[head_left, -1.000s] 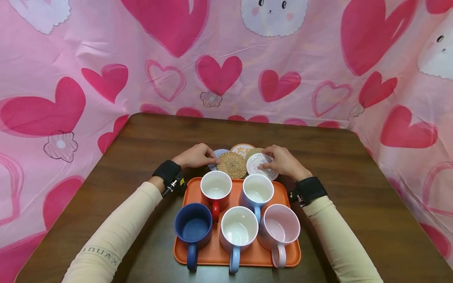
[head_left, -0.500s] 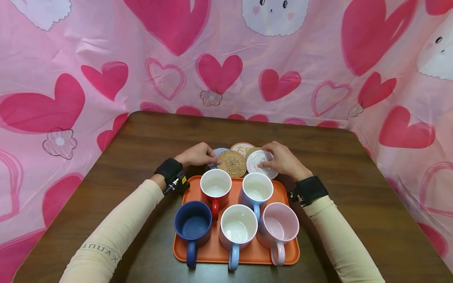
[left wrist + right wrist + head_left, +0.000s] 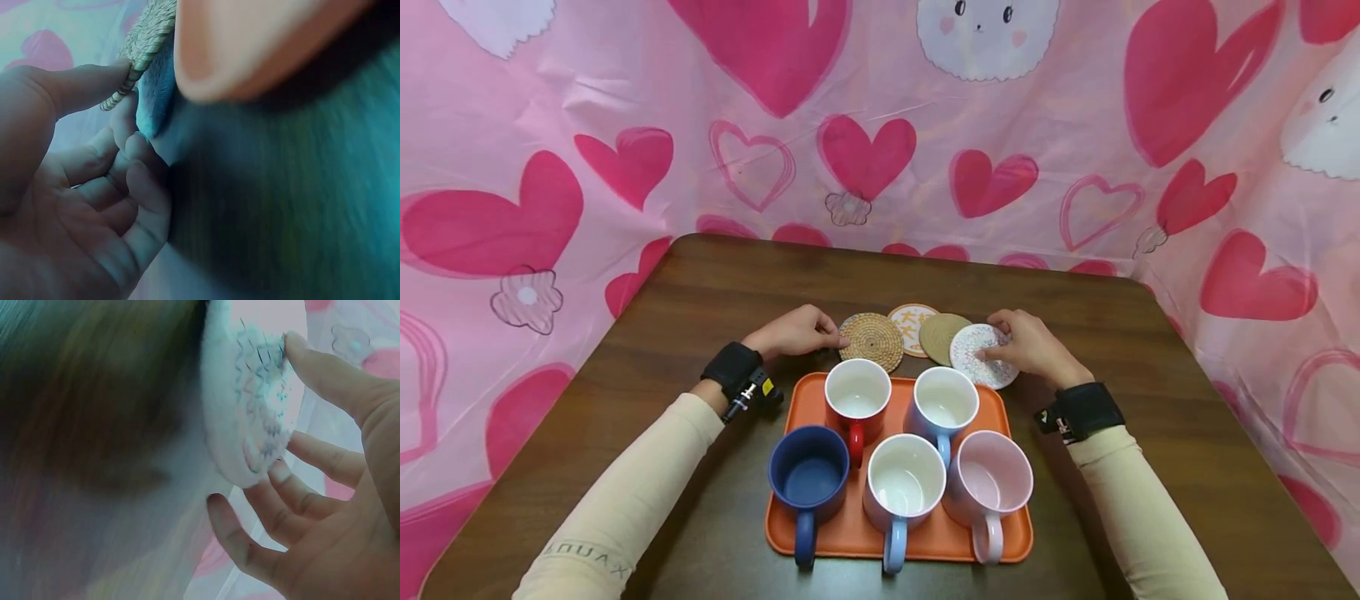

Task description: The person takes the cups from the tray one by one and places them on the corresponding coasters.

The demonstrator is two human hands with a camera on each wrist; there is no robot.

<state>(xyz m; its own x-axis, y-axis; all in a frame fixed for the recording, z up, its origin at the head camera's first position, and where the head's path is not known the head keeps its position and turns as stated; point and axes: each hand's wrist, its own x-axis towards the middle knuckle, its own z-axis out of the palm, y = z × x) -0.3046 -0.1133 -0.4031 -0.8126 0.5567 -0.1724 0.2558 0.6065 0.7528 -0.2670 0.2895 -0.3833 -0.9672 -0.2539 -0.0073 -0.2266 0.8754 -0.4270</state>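
My left hand point(image 3: 797, 331) pinches the left edge of a round woven straw coaster point(image 3: 872, 343), thumb on top. In the left wrist view a blue-grey coaster point(image 3: 154, 100) lies right behind the straw one, mostly hidden from the head view. On the right, my right hand point(image 3: 1036, 346) holds a white speckled coaster point(image 3: 967, 358) between thumb and fingers, and the right wrist view has this coaster point(image 3: 262, 394) on edge. Between the hands lie a plain tan coaster point(image 3: 940, 337) and a white coaster with orange markings point(image 3: 910, 321).
An orange tray point(image 3: 936, 546) stands in front of the coasters. It carries a red mug point(image 3: 867, 429), a navy mug point(image 3: 808, 479), a pink mug point(image 3: 988, 479) and two mugs with light blue handles. A patterned pink cloth point(image 3: 865, 225) hangs behind the brown table point(image 3: 760, 275).
My left hand has moved left with the straw coaster, which now covers most of the blue-grey one. The right hand has drawn the white speckled coaster rightward, uncovering more of the tan coaster.
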